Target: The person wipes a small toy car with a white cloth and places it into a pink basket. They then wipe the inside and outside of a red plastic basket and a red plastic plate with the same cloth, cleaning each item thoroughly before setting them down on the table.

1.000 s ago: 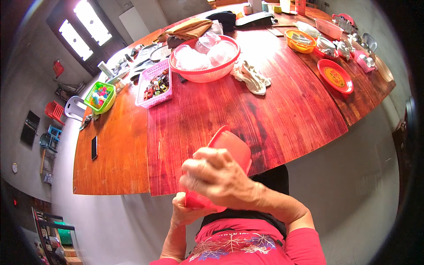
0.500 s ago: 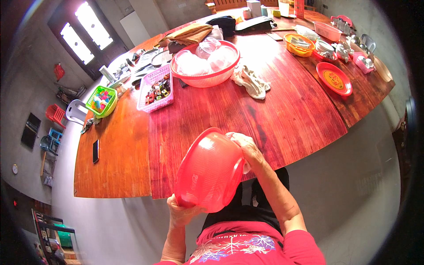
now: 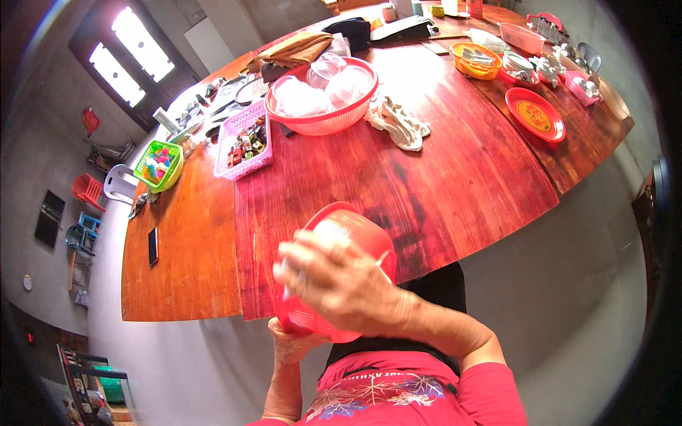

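Note:
A red translucent plastic basin (image 3: 359, 226) is held tilted on its side over the table's front edge. My left hand (image 3: 293, 345) grips its lower left rim. Across the basin's outside lies my right hand (image 3: 344, 284), smeared by motion, with its fingers toward the left. A bit of white cloth (image 3: 287, 291) shows under those fingers, pressed against the basin; most of it is hidden.
On the wooden table are a large red basket (image 3: 323, 126) of clear plastic things, a crumpled cloth (image 3: 399, 126), a pink basket (image 3: 245, 165) of toy cars, a green basket (image 3: 165, 183), a phone (image 3: 153, 246), an orange basket (image 3: 477, 69) and a red plate (image 3: 554, 130).
My right hand has swept left from the basin's right rim across its outer side, with the cloth. My left hand keeps its grip at the lower rim.

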### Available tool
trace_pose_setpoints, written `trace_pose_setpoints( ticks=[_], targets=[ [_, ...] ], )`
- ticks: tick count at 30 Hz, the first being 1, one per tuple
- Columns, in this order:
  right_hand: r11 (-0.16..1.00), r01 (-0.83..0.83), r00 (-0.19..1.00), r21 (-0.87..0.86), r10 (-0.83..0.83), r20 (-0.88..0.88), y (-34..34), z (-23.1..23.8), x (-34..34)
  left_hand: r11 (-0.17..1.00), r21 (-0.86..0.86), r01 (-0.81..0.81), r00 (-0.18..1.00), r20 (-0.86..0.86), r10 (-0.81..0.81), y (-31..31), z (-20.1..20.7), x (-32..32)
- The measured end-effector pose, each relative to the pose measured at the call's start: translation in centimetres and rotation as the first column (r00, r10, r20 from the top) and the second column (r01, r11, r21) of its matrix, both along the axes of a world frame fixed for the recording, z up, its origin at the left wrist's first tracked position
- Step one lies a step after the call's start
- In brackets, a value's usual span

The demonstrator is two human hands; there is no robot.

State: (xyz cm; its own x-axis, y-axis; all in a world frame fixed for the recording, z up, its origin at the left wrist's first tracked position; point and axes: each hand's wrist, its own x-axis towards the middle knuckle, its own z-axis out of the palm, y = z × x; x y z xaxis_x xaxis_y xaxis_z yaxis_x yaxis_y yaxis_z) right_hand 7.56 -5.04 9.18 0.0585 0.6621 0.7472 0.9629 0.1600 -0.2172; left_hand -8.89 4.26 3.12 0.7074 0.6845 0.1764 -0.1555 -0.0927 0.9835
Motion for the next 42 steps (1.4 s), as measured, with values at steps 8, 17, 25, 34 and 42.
trace_pose_setpoints(
  ticks=[8, 17, 25, 34, 42],
  targets=[
    [0.93, -0.336, 0.182, 0.149, 0.219, -0.959, 3.0, -5.9, 9.0, 0.999, 0.029, -0.038, 0.997, 0.069, 0.036, 0.8, -1.9, -0.4],
    [0.992, 0.036, 0.835, 0.121, 0.037, -0.55, 2.5, -19.5, 6.3, 0.929, -0.334, -0.161, 0.958, 0.173, 0.229, 2.4, -5.5, -2.1],
    [0.951, 0.291, 0.579, -0.1, -0.258, -0.773, -2.9, -16.9, -1.2, 0.791, -0.607, -0.078, 0.947, 0.203, 0.249, 3.1, -6.4, -1.0],
    [0.897, 0.43, 0.651, -0.097, -0.383, -0.655, -1.1, -11.5, 5.2, 0.825, -0.565, -0.025, 0.95, 0.243, 0.195, -0.1, -5.2, 1.9],
    [0.894, 0.447, 0.75, -0.025, -0.389, -0.535, -2.8, -9.5, 1.4, 0.857, -0.506, -0.097, 0.956, 0.193, 0.222, -1.0, -3.7, 1.0]
  ],
)
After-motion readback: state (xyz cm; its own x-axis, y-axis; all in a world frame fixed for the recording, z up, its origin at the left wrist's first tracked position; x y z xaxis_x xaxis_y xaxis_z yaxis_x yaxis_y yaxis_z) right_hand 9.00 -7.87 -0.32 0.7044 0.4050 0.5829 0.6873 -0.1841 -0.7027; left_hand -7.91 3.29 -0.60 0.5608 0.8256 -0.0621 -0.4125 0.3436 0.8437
